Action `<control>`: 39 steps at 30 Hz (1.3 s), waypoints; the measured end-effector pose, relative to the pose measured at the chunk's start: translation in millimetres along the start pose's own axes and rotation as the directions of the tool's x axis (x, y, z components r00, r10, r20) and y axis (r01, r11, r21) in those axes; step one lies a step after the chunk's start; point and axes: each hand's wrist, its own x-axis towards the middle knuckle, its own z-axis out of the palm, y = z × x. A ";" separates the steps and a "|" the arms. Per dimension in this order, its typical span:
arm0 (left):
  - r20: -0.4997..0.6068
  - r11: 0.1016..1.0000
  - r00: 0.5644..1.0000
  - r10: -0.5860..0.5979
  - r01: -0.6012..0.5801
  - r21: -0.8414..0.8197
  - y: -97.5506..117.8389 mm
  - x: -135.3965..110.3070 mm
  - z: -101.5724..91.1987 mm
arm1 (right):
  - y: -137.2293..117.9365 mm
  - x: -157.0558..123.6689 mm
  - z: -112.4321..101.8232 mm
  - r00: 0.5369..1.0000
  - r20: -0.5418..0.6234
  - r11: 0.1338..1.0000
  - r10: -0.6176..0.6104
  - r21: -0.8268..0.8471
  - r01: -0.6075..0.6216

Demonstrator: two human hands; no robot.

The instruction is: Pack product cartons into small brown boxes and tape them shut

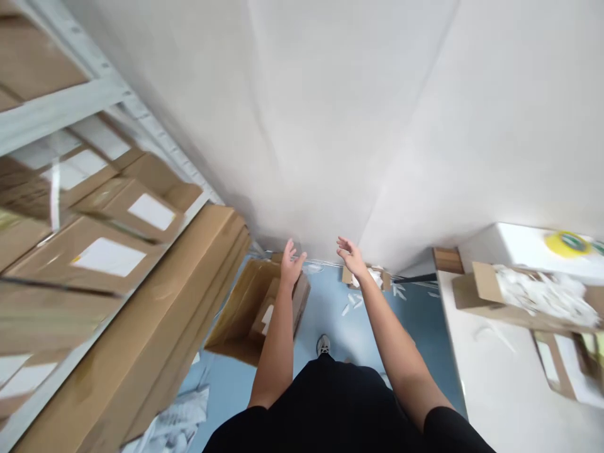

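Both arms reach forward over the blue floor, hands held apart with nothing between them. My left hand (291, 264) is open, its thumb and fingers spread, and it appears above the right side of a large open cardboard box (231, 314). Inside that box lies a smaller carton with a white label (267, 319). My right hand (352, 257) is open too, fingers loosely bent and apart. Near it in the view, on the floor by the wall, is a small cardboard box (348, 277) with white material in it. Neither hand visibly touches anything.
At the left, a metal shelf (61, 113) carries several labelled cartons (111, 255); tall flat cardboard (189, 270) leans beside it. On the right, a white table (491, 377) bears an open box of white material (542, 289) and a yellow tape roll (567, 243). White scraps (353, 301) litter the floor.
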 end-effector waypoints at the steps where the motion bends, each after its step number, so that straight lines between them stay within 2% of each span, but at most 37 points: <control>1: 0.052 1.000 0.999 0.011 -0.011 -0.002 2.9 0.3 23.7 | -2.3 -9.4 -22.2 0.999 -0.045 1.000 -0.010 -0.006 0.010; 5: 0.274 0.998 0.959 0.069 -0.067 -0.018 12.8 -12.3 133.7 | -9.5 -60.3 -121.3 0.965 -0.258 0.999 -0.049 -0.024 0.044; 7: 0.380 0.996 0.921 0.091 -0.087 -0.027 17.8 -29.1 196.7 | -10.9 -93.7 -174.1 0.926 -0.373 0.998 -0.058 -0.028 0.051; 10: 0.537 0.994 0.837 0.106 -0.098 -0.044 25.6 -69.5 294.5 | -10.3 -152.1 -251.0 0.840 -0.540 0.999 -0.047 -0.034 0.035; 12: 0.644 0.994 0.757 0.110 -0.099 -0.053 29.8 -104.9 356.9 | -9.0 -194.8 -297.7 0.765 -0.642 0.999 -0.041 -0.037 0.022; 15: 0.791 0.993 0.601 0.114 -0.102 -0.065 32.3 -165.0 440.0 | -6.8 -261.8 -357.9 0.634 -0.773 0.999 -0.034 -0.037 0.009; 17: 0.864 0.991 0.488 0.120 -0.105 -0.078 31.4 -207.7 487.4 | -5.2 -307.4 -391.4 0.543 -0.840 0.999 -0.028 -0.032 0.003; 20: 0.933 0.989 0.335 0.134 -0.109 -0.103 29.1 -274.3 546.4 | -2.7 -375.9 -432.6 0.406 -0.914 1.000 -0.028 -0.026 0.009; 25: 0.986 0.985 0.099 0.132 -0.123 -0.120 33.6 -380.9 617.2 | -2.9 -478.8 -481.5 0.159 -0.986 0.998 -0.045 -0.039 0.039; 28: 0.991 0.982 -0.035 0.126 -0.135 -0.130 39.6 -431.3 645.9 | -4.9 -524.4 -499.1 0.010 -0.999 0.998 -0.043 -0.042 0.051; 30: 0.988 0.981 -0.102 0.119 -0.143 -0.133 41.0 -457.8 660.6 | -4.3 -547.8 -505.7 -0.070 -0.997 0.998 -0.037 -0.041 0.054; 34: 0.971 0.980 -0.228 0.069 -0.168 -0.110 32.1 -496.8 680.5 | 6.2 -582.6 -505.3 -0.212 -0.977 0.999 -0.006 -0.015 0.039; 39: 0.920 0.981 -0.392 -0.017 -0.183 -0.060 8.8 -527.7 691.6 | 35.8 -611.0 -481.5 -0.395 -0.915 0.996 0.078 0.091 -0.013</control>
